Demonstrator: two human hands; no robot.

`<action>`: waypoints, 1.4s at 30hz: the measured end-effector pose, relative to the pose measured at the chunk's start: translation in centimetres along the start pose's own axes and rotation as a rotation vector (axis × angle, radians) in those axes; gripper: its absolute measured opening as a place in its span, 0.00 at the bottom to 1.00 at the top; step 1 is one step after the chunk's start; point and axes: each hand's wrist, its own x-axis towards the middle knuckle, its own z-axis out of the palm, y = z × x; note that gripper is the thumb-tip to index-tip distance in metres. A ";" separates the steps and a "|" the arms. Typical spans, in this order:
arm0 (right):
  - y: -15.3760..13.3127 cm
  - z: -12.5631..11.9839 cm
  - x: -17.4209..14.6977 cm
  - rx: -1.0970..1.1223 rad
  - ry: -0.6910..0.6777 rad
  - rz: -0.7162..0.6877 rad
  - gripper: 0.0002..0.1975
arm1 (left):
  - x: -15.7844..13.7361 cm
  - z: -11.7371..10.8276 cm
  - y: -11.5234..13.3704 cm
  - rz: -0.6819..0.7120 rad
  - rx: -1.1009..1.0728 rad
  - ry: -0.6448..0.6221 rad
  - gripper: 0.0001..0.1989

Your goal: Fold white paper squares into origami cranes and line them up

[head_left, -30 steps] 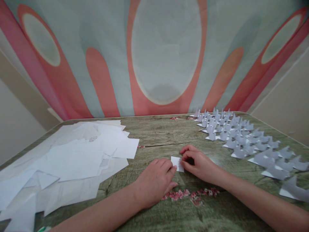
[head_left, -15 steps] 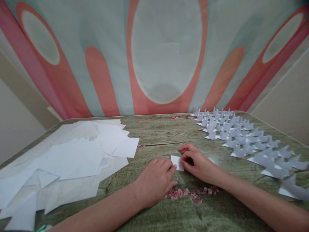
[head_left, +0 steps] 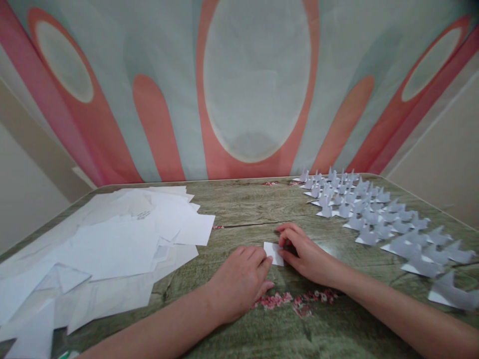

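A small white paper square (head_left: 275,253) lies on the table in front of me, between my two hands. My left hand (head_left: 245,276) rests palm down at its left edge, fingers together and bent, with the fingertips on the paper. At the right edge, the thumb and index finger of my right hand (head_left: 299,252) pinch the paper, while the other fingers curl above it. The fingertips cover parts of both edges, so I cannot make out any folds there.
Loose white sheets (head_left: 119,244) lie in an overlapping heap on the left. Several rows of folded white paper birds (head_left: 368,212) stand at the right. The wood-patterned table (head_left: 243,202) ends at a patterned wall hanging (head_left: 258,80). Printed flowers (head_left: 275,300) decorate the tabletop.
Both hands keep their places at the paper square, with barely any finger motion. The whole view has shifted slightly.
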 end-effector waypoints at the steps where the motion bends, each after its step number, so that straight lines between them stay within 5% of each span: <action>1: 0.0 0.1 0.0 0.004 -0.005 -0.002 0.09 | 0.0 0.0 0.0 -0.001 0.000 0.002 0.19; 11: 0.1 -1.7 0.4 0.085 -0.048 0.000 0.07 | -0.1 -0.3 0.0 -0.001 -0.002 0.001 0.19; 15: -0.9 -2.0 -0.2 -0.187 -0.086 -0.078 0.15 | 0.0 -0.1 0.0 0.000 -0.003 0.001 0.19; 24: -3.6 0.0 -2.2 -0.849 -0.145 -0.239 0.13 | 0.0 0.0 0.1 -0.016 -0.018 0.004 0.17; 42: -4.2 -0.2 -2.1 -0.968 -0.183 -0.220 0.04 | 0.1 -0.3 0.1 -0.008 -0.005 0.011 0.17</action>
